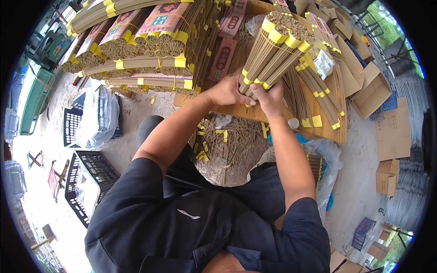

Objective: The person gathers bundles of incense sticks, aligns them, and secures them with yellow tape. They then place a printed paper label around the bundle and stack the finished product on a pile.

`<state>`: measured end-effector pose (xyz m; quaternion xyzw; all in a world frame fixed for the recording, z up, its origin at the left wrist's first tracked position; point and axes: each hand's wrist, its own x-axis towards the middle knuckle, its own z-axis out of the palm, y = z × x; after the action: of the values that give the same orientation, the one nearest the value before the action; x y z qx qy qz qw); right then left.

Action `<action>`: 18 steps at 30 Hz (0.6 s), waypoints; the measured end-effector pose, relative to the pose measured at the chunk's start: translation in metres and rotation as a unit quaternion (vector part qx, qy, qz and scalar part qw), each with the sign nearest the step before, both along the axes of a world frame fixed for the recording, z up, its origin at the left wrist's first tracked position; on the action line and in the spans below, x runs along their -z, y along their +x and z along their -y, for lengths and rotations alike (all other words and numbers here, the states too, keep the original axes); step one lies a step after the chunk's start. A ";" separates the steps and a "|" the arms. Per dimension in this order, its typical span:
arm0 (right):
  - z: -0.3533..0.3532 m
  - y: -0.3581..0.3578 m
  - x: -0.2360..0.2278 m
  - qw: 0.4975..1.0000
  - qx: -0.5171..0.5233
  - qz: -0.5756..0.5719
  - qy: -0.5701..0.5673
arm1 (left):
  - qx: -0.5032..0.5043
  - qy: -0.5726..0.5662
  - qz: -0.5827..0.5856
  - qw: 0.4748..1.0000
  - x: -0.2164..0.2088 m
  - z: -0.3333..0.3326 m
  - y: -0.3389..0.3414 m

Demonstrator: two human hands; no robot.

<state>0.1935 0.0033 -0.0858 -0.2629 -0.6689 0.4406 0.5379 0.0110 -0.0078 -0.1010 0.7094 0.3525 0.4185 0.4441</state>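
Observation:
Between my two hands I hold a thick bundle of incense sticks [273, 51], made up of smaller rolls with yellow paper bands. It stands tilted over the wooden table [334, 125], its wider top leaning away to the right. My left hand [229, 89] is wrapped round the lower left side. My right hand [270, 97] grips the lower right side, its thumb across the front. Beside it on the table lie loose banded incense rolls [321, 95]. Printed pink paper labels [223, 59] lie left of the bundle. The undersides of my fingers are hidden.
Stacked incense bundles [159, 43] with pink labels rise at the left. Broken sticks and yellow scraps [225, 150] cover the floor between my legs. Black plastic crates [93, 175] stand at left; cardboard boxes [371, 88] line the right. A plastic bag [328, 157] hangs by the table's near edge.

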 end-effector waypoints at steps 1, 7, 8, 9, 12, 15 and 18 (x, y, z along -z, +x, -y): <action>0.002 -0.004 0.001 1.000 0.019 -0.009 0.005 | -0.011 0.017 -0.017 1.000 0.003 0.000 -0.001; 0.029 -0.007 -0.041 0.979 0.074 -0.099 -0.163 | -0.091 -0.021 0.043 0.995 -0.032 0.047 0.024; 0.034 -0.006 -0.049 0.971 0.087 -0.068 -0.212 | -0.117 -0.011 0.060 0.991 -0.021 0.052 0.032; 0.039 -0.001 -0.055 0.956 0.056 -0.044 -0.284 | -0.128 -0.080 0.083 0.985 -0.016 0.062 0.040; 0.040 -0.003 -0.020 0.953 0.062 0.002 -0.298 | -0.135 -0.195 0.095 0.967 0.005 0.078 0.043; 0.037 -0.008 0.003 0.900 0.030 -0.019 -0.434 | -0.145 -0.292 0.106 0.939 0.002 0.082 0.031; 0.028 -0.012 0.026 0.929 0.072 0.018 -0.363 | -0.145 -0.286 0.192 0.927 0.017 0.065 0.029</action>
<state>0.1815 -0.0248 -0.1113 -0.4950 -0.4523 0.6087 0.4242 0.0401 -0.0729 -0.1175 0.3993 0.4638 0.4880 0.6223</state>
